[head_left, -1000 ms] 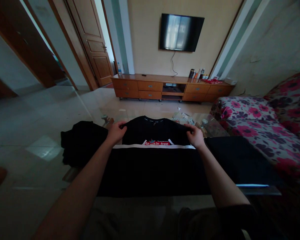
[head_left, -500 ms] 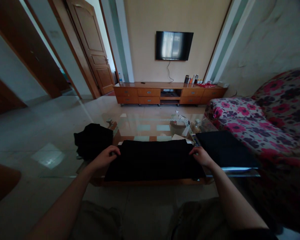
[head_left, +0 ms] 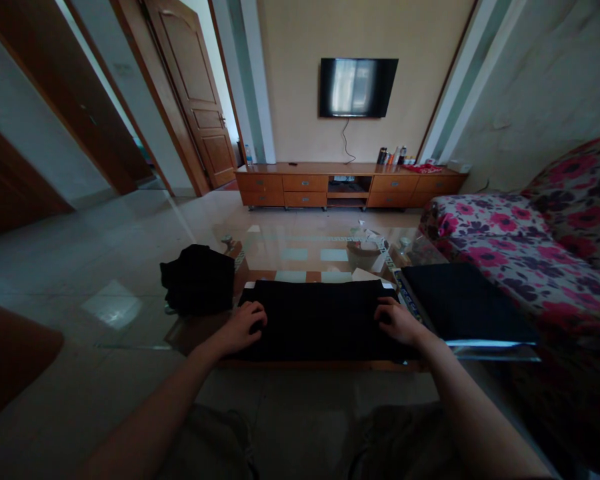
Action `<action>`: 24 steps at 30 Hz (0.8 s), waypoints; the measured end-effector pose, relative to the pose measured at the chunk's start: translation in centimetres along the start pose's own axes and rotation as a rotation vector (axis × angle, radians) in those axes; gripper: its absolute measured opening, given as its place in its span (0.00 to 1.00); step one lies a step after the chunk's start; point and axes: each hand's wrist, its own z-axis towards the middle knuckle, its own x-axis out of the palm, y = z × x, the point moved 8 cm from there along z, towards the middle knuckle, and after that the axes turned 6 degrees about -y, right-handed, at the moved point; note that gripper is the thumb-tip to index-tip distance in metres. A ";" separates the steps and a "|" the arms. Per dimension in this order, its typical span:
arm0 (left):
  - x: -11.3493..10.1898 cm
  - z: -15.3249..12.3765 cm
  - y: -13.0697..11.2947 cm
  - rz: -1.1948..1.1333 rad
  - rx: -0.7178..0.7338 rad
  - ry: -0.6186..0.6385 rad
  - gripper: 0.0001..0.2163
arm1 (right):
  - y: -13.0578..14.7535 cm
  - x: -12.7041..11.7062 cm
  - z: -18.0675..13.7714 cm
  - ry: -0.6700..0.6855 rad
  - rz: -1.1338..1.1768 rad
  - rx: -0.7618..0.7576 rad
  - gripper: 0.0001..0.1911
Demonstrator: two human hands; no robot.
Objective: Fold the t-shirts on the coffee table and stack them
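Note:
A black cloth (head_left: pixel 321 320), perhaps a garment, lies spread flat along the near side of the glass table (head_left: pixel 325 235), with white corners showing from beneath its far edge. My left hand (head_left: pixel 246 325) rests on the cloth's left part, fingers loosely bent and apart. On its right part lies my right hand (head_left: pixel 395 320), fingers also bent and spread. Neither hand appears to grip the fabric. A bunched black cloth (head_left: pixel 199 279) sits to the left of my left hand. Beyond my right hand is a flat, folded black pile (head_left: pixel 467 301) with a pale layer at its near edge.
A flower-patterned sofa (head_left: pixel 505 247) borders the table on the right. Across the tiled floor stands a low wooden cabinet (head_left: pixel 305 181) with bottles on top, below a wall television (head_left: pixel 359 88). At the left edge is a brown rounded furniture piece (head_left: pixel 15 353).
Both hands have moved inward from the cloth's side edges onto its top, their pinched fingers loosening. The whole view has shifted slightly, so things appear farther right.

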 end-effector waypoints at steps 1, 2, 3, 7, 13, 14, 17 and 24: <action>0.1 0.1 -0.6 -0.006 0.007 0.008 0.09 | 0.4 0.0 0.0 0.019 0.024 -0.021 0.11; 0.1 0.2 -1.0 -0.018 0.005 0.016 0.08 | 0.6 -0.1 0.1 0.028 0.038 -0.025 0.09; 0.1 0.3 -1.1 -0.036 0.001 0.026 0.08 | 0.6 -0.3 0.1 0.033 0.043 -0.018 0.08; 0.3 0.8 -0.2 -0.154 -0.013 0.085 0.05 | -0.1 -0.2 0.6 0.065 0.044 0.023 0.07; -1.5 2.8 8.8 -0.120 -0.586 -0.318 0.10 | -4.3 -3.0 3.9 -0.374 0.099 0.301 0.20; -1.4 3.0 10.1 -0.115 -0.680 -0.345 0.12 | -5.3 -3.1 4.3 -0.426 0.113 0.373 0.23; -0.3 4.1 12.3 -0.113 -0.808 -0.341 0.16 | -7.3 -2.4 5.6 -0.439 0.140 0.515 0.24; 1.7 5.6 13.6 -0.096 -0.917 -0.305 0.20 | -9.1 -1.1 7.0 -0.425 0.136 0.580 0.20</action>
